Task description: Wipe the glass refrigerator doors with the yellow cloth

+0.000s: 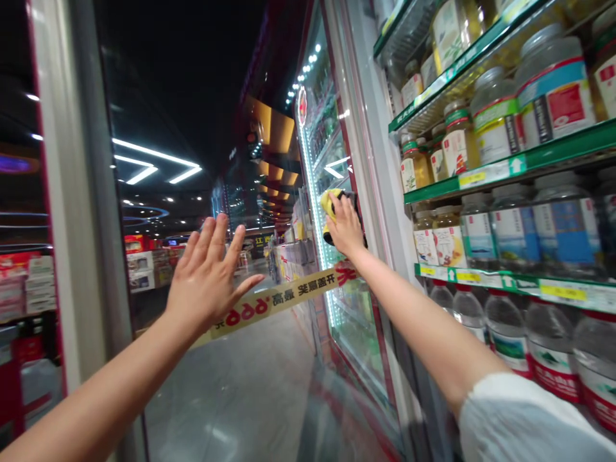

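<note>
A glass door [231,378] with a printed strip [303,290] across it stands in front of me, framed in metal at both sides. My left hand [205,273] is raised before the glass with its fingers spread and holds nothing; it appears to rest flat on the pane. Near the door's right edge, my right hand [344,226] presses on a yellow and black cloth [329,204], its fingers laid over it. Part of the cloth is hidden behind the fingers.
To the right, green-edged shelves [491,170] hold several bottles [556,83], close to my right arm. Through the glass show a lit cooler [320,138], a grey floor [192,410] and stacked goods. The metal door frame [72,192] rises at the left.
</note>
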Available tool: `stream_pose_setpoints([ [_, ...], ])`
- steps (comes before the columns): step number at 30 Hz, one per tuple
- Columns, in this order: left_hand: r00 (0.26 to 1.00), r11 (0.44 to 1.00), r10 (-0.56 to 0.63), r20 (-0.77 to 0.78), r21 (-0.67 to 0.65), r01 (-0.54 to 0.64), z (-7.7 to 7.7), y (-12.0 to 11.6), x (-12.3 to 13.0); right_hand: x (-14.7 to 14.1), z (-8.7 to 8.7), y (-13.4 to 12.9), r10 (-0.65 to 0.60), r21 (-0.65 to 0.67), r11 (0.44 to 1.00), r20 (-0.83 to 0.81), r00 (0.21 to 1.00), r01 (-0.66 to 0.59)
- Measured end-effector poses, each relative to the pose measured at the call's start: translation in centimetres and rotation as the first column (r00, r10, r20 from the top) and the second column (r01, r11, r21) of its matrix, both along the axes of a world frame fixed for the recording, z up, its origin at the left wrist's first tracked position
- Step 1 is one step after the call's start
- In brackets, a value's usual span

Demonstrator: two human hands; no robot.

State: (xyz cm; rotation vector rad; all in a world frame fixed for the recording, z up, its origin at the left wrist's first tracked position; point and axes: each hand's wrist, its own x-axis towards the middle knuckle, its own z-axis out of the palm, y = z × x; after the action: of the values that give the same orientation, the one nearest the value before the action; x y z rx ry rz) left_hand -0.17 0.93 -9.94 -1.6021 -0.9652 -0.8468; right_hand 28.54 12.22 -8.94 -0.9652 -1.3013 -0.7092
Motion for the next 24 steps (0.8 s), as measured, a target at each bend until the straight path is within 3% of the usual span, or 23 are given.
stream_pose_setpoints([
  [3,1.000,1.000,-0.017,0.002,0.008,0.017,0.0,-0.1,0.0,1.5,-2.9,1.3,-0.018,0.002,1.000,-0.138,0.990,0.018],
  [6,1.000,0.999,-0.025,-0.010,0.025,0.025,-0.3,-0.2,0.7,1.2,-4.2,1.3,-0.106,-0.041,0.994,-0.019,0.994,0.105],
  [8,0.998,1.000,-0.020,-0.061,0.007,0.021,-0.7,-0.1,1.9,1.3,-2.7,1.1,-0.113,-0.037,0.993,0.079,0.990,0.116],
  [11,0.995,0.997,-0.002,-0.105,-0.075,-0.006,-1.6,0.4,4.2,2.9,0.5,1.3,-0.090,-0.032,0.995,0.069,0.994,0.092],
  [13,0.999,0.998,0.000,-0.050,-0.069,-0.003,-2.2,0.8,5.7,4.4,1.1,1.8,-0.089,-0.035,0.995,0.035,0.995,0.090],
  [20,0.996,0.996,-0.091,-0.020,0.003,0.091,-3.3,1.2,7.4,7.8,-5.7,1.3,-0.080,-0.057,0.994,0.177,0.981,0.091],
  [24,0.993,0.993,-0.115,-0.014,0.028,0.115,-3.4,1.1,7.4,9.3,-5.6,-0.2,-0.104,0.075,0.992,0.062,0.993,0.099],
])
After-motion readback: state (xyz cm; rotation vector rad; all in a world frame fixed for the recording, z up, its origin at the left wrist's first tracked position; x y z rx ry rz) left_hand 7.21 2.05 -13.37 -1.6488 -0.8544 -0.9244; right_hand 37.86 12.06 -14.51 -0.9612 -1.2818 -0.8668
